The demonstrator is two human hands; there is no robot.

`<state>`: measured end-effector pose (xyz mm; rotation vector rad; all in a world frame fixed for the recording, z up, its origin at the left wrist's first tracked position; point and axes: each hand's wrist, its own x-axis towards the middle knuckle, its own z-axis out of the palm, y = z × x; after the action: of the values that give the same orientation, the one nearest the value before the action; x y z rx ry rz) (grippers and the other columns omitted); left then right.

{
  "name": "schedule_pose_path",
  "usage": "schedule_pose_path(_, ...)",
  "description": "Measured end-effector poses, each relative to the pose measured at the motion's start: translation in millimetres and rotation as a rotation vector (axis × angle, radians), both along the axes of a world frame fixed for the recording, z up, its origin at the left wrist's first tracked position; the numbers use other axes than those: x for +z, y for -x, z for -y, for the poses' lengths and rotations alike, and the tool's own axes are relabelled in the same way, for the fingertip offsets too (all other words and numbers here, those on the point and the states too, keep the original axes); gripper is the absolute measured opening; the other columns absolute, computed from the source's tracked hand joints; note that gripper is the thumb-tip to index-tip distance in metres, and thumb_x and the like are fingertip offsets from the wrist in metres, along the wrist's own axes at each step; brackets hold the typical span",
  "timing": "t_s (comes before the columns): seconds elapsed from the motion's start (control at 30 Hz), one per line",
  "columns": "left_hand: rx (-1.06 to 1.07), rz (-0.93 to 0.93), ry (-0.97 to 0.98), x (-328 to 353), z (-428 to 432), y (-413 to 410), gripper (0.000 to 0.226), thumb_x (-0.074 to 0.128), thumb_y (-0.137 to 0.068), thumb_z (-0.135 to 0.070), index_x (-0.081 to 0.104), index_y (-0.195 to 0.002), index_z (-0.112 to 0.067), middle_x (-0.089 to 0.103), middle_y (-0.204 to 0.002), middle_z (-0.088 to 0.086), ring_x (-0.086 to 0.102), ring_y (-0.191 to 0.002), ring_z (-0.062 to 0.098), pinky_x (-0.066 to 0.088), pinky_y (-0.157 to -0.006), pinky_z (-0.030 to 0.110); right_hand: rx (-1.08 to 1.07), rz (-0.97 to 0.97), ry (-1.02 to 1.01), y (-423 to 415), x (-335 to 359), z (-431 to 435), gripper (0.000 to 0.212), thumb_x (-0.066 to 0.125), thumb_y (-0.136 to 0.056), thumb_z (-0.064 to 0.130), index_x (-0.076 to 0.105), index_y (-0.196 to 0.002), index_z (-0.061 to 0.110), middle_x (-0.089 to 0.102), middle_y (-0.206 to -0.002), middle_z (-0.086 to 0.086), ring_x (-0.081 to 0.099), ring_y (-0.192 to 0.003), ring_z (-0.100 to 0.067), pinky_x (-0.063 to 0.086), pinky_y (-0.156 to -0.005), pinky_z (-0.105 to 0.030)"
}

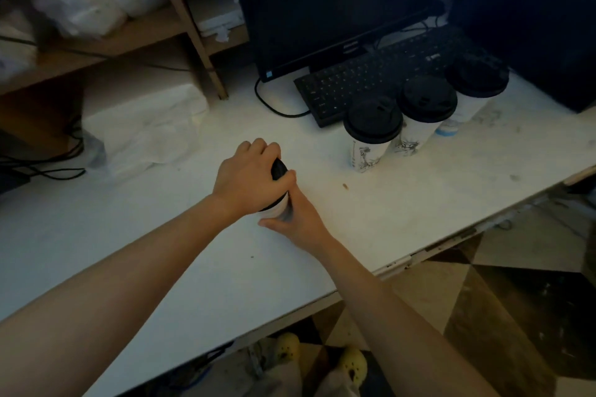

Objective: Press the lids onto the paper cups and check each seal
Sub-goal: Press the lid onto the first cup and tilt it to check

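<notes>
Paper cup stands near the middle of the white surface, at about 12 o'clock from the person, with its black lid under the left hand. That hand's fingers are curled down over the lid and grip it. The right hand wraps the cup wall low down, thumb on the near side, and holds it.

To do this step well, I judge that the right hand should hold lightly, so the paper mouth is not squashed. The left should press evenly, working round the rim rather than on one edge, until the lid sits level. A light upward tug would then test the seal. A hard squeeze could buckle the wall and pop the lid off.

Farther off, at 2 o'clock, three lidded cups stand in a close row just beside a black keyboard. A dark monitor rises behind it at 1 o'clock. A wooden shelf with plastic bags sits at 10 o'clock.

The left hand covers most of the lid, so whether it is seated all round cannot be told. The right hand's fingers lie behind the cup, and its base is hidden. The light is dim, and the prints on the far cups cannot be read.
</notes>
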<state>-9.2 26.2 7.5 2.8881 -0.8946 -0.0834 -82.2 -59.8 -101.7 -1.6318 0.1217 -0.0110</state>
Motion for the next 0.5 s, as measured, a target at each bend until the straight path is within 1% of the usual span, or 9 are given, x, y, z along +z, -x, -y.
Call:
schedule_pose_path(0.07,-0.006,0.001,-0.014,1,1,0,0.048,0.036,-0.079,-0.057,0.050,-0.102,-0.018,0.052,-0.105,0.001,0.044,-0.099,0.020,0.033,-0.068,0.031,0.014,-0.003,0.011,-1,1,2,0.076,0.079,-0.076,0.013,0.032,-0.129,0.041,0.050,-0.129,0.014,0.048,-0.117,0.002,0.041,-0.095,-0.012)
schedule_pose_path(0.17,-0.022,-0.031,-0.027,5,1,-2,0.041,0.044,-0.086,-0.053,0.048,-0.103,-0.017,0.050,-0.106,0.003,0.044,-0.100,0.022,0.035,-0.070,0.032,0.013,-0.013,0.035,-2,7,3,0.073,0.080,-0.074,0.012,0.035,-0.127,0.034,0.054,-0.123,0.009,0.052,-0.112,-0.004,0.044,-0.087,-0.009)
schedule_pose_path(0.23,-0.050,-0.075,-0.060,11,1,-3,0.041,0.045,-0.087,-0.053,0.048,-0.106,-0.016,0.051,-0.108,0.005,0.045,-0.102,0.023,0.036,-0.071,0.033,-0.004,-0.029,0.048,1,15,1,0.073,0.081,-0.073,0.010,0.037,-0.127,0.030,0.055,-0.120,0.008,0.053,-0.108,-0.006,0.045,-0.083,-0.009)
schedule_pose_path(0.27,-0.059,-0.102,-0.068,18,0,-5,0.043,0.045,-0.087,-0.053,0.049,-0.108,-0.016,0.051,-0.108,0.005,0.045,-0.103,0.024,0.037,-0.072,0.034,-0.010,-0.031,0.059,3,23,2,0.073,0.081,-0.073,0.010,0.038,-0.129,0.029,0.055,-0.119,0.007,0.055,-0.105,-0.004,0.046,-0.082,-0.011)
schedule_pose_path(0.3,-0.065,-0.126,-0.063,28,1,-7,0.044,0.045,-0.087,-0.054,0.050,-0.108,-0.016,0.052,-0.107,0.006,0.046,-0.103,0.025,0.038,-0.073,0.034,-0.015,-0.024,0.072,4,33,3,0.072,0.081,-0.073,0.010,0.039,-0.129,0.027,0.056,-0.118,0.007,0.056,-0.100,0.002,0.045,-0.080,-0.011)
schedule_pose_path(0.37,-0.076,-0.136,-0.002,56,3,-12,0.041,0.046,-0.087,-0.055,0.053,-0.103,-0.017,0.053,-0.101,0.005,0.050,-0.099,0.024,0.041,-0.073,0.035,-0.031,0.021,0.101,3,61,10,0.065,0.080,-0.073,0.010,0.044,-0.127,0.022,0.057,-0.114,0.007,0.055,-0.092,0.015,0.044,-0.075,-0.005)
schedule_pose_path(0.4,-0.083,-0.129,0.042,74,5,-13,0.039,0.048,-0.086,-0.054,0.053,-0.098,-0.018,0.054,-0.097,0.004,0.052,-0.095,0.024,0.043,-0.072,0.036,-0.041,0.044,0.122,1,78,15,0.062,0.080,-0.073,0.010,0.047,-0.124,0.022,0.058,-0.112,0.008,0.054,-0.089,0.019,0.043,-0.073,-0.003)
schedule_pose_path(0.43,-0.088,-0.126,0.085,94,7,-15,0.037,0.048,-0.086,-0.054,0.053,-0.095,-0.019,0.055,-0.096,0.004,0.053,-0.093,0.024,0.044,-0.072,0.036,-0.052,0.070,0.144,0,98,20,0.060,0.081,-0.073,0.011,0.048,-0.122,0.024,0.059,-0.109,0.009,0.054,-0.088,0.020,0.042,-0.071,-0.002)
schedule_pose_path(0.5,-0.090,-0.143,0.146,131,11,-18,0.034,0.047,-0.086,-0.055,0.052,-0.096,-0.023,0.055,-0.101,0.003,0.054,-0.093,0.023,0.045,-0.073,0.036,-0.067,0.128,0.204,-2,136,29,0.059,0.081,-0.072,0.013,0.047,-0.116,0.033,0.059,-0.106,0.016,0.055,-0.088,0.020,0.044,-0.071,-0.004)
